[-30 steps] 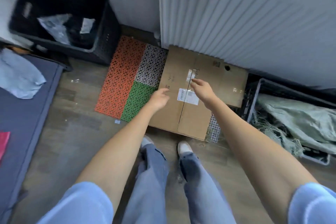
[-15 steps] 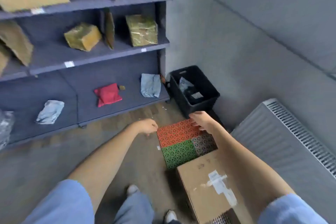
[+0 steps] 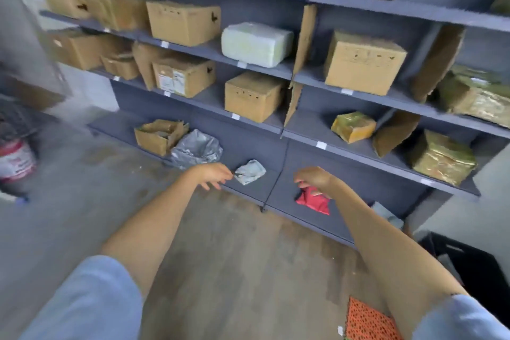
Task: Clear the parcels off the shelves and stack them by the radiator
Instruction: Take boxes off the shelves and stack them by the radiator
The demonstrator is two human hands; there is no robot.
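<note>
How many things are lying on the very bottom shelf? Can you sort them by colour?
Brown, torn cardboard box: 1
Grey, crumpled plastic bags: 3 (one partly hidden behind an arm)
Red, soft plastic pouch: 1
Total: 5

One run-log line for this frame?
left hand: open, empty | right hand: open, empty | red parcel: bottom shelf
</note>
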